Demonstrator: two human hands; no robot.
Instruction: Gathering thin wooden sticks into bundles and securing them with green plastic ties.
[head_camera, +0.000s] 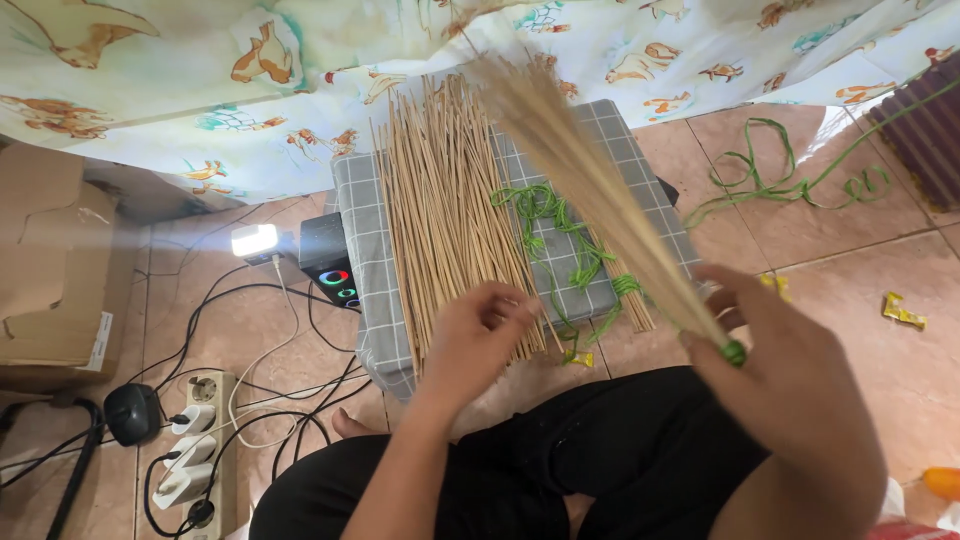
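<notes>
- Loose sticks (450, 220): pale, dry, matt plant fibre.
- Tied bundle (590, 190): same thin fibre, bound with glossy green plastic strip (545, 205).
- Cushion (365, 270): grey checked cloth.
- Floor tiles (860, 290): smooth, slightly shiny.

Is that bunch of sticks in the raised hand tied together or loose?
Tied. The bundle of sticks in the right hand is cinched by a green band at its base, and the tips fan outward.
</notes>
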